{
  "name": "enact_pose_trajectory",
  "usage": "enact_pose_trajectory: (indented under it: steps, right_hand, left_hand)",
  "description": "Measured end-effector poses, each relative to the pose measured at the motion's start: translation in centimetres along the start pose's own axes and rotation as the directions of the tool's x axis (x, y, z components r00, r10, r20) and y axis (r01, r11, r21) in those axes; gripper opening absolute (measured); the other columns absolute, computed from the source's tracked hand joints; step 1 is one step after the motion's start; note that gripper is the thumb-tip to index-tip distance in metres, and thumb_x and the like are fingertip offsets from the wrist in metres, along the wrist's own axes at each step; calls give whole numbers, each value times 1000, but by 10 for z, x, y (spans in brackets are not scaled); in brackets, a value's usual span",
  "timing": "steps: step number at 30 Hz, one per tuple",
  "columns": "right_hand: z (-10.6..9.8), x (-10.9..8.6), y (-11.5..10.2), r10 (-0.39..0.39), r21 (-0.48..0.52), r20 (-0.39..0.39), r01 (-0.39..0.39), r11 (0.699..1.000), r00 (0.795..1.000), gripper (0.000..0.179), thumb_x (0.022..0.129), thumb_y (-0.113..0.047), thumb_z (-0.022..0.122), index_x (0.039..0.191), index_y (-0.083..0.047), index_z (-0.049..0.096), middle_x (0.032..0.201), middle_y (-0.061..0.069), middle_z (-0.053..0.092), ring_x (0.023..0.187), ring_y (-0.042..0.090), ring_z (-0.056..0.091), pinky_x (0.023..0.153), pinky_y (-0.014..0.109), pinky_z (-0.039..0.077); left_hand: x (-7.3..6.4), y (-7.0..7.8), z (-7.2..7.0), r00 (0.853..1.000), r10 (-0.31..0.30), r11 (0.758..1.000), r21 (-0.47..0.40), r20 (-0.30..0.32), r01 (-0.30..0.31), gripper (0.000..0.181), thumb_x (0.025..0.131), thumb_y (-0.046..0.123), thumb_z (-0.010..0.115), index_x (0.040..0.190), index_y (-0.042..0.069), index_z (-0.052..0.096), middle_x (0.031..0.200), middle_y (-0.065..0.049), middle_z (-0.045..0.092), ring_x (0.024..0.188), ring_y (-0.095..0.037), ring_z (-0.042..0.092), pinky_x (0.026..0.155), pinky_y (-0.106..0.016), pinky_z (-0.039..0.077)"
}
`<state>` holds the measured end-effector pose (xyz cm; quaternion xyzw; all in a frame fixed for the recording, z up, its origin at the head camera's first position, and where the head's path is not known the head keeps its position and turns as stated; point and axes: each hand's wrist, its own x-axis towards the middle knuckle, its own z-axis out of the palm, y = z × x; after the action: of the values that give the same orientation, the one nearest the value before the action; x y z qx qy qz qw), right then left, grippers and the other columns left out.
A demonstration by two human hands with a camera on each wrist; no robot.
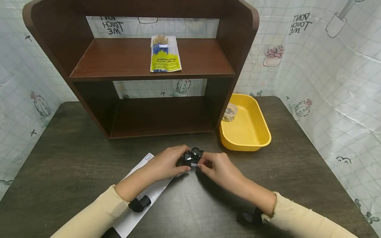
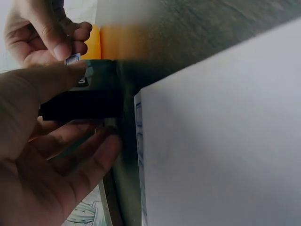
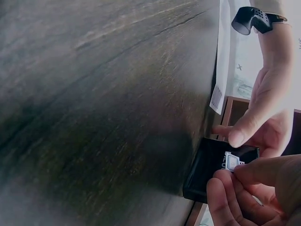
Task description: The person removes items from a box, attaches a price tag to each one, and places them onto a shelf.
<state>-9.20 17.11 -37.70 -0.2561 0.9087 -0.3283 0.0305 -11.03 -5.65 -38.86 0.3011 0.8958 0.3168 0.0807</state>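
A small black box-like object (image 1: 190, 158) with a round knob on top stands on the table, between both hands. My left hand (image 1: 168, 163) grips it from the left, thumb in front and fingers behind. At its front my right hand (image 1: 218, 168) pinches a small blue-bordered white label (image 3: 233, 161) between thumb and finger. In the right wrist view the label lies against the black face, over white lettering. Whether it is stuck there I cannot tell. Beneath the left forearm lies a long white paper item (image 1: 153, 193) with a label at its far end.
A dark brown shelf unit (image 1: 154, 135) rises behind the hands, holding a pack of artist brushes (image 1: 165, 54) on its upper board. To its right, a yellow tray (image 1: 250, 122) contains a clear round tub (image 1: 230, 113) of small pieces. Printed curtains surround the dark wooden table (image 1: 53, 158).
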Motion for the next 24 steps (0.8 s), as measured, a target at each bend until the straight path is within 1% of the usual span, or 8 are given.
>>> enact_pose_trajectory:
  steps: [2, 4, 7, 9, 12, 16, 20, 24]
  right_hand:
    - [0, 1, -1, 2, -3, 0, -2, 1000, 1000, 15, 90, -1, 76, 82, -11, 69, 75, -3, 71, 65, 0, 58, 58, 19, 50]
    - [1, 1, -1, 3, -6, -2, -3, 1000, 1000, 15, 90, -1, 76, 82, -10, 69, 74, -3, 71, 65, 0, 57, 57, 19, 49]
    - [1, 1, -1, 4, -11, -4, -4, 1000, 1000, 15, 90, -1, 76, 82, -11, 69, 74, -3, 71, 64, 0, 56, 57, 19, 48]
    - [1, 1, -1, 6, -11, -5, -6, 1000, 1000, 14, 90, -1, 76, 82, -11, 69, 74, -4, 71, 64, 0, 56, 56, 19, 48]
    - [2, 1, 0, 7, -12, -6, -7, 1000, 1000, 14, 90, -1, 76, 82, -11, 69, 74, -4, 71, 64, 0, 56, 56, 19, 48]
    - [3, 0, 1, 7, -25, -17, -8, 1000, 1000, 14, 90, -1, 76, 83, -11, 70, 73, -4, 70, 63, 0, 55, 56, 19, 48]
    - [3, 0, 2, 7, -38, -27, -8, 999, 1000, 13, 90, -2, 77, 83, -11, 70, 73, -3, 71, 63, 0, 55, 56, 19, 48]
    - [3, 0, 3, 11, -29, -31, -12, 1000, 999, 13, 90, -2, 77, 83, -11, 71, 76, -3, 72, 62, 0, 53, 56, 19, 47]
  left_hand:
    - [2, 0, 3, 1000, -11, 1000, -2, -12, 11, 44, 94, 25, 80, 131, 12, 60, 123, -7, 73, 108, -19, 69, 92, -42, 57]
    - [4, 1, 5, 999, -17, 1000, -1, -28, 17, 39, 94, 25, 80, 127, 14, 62, 118, -4, 73, 102, -17, 68, 86, -40, 56]
    - [7, 2, 7, 999, -13, 1000, 4, -46, 13, 32, 94, 25, 80, 119, 14, 63, 108, 0, 72, 90, -13, 63, 78, -35, 54]
    - [8, 3, 7, 999, -9, 1000, 15, -51, 9, 29, 94, 24, 80, 115, 14, 63, 105, 2, 71, 87, -13, 61, 75, -32, 52]
    - [9, 4, 8, 999, -10, 1000, 22, -52, 11, 27, 94, 24, 80, 113, 14, 63, 106, 2, 71, 86, -13, 60, 75, -32, 52]
    - [10, 4, 8, 999, -2, 1000, 24, -49, 3, 27, 94, 24, 80, 113, 13, 64, 108, 0, 72, 88, -14, 61, 77, -34, 52]
    - [10, 4, 8, 998, 14, 1000, 23, -54, -12, 25, 94, 23, 80, 111, 13, 65, 107, 0, 72, 87, -13, 61, 76, -33, 52]
    - [11, 3, 8, 998, 24, 1000, 20, -62, -23, 21, 94, 21, 79, 109, 13, 65, 105, 1, 73, 85, -13, 61, 74, -31, 52]
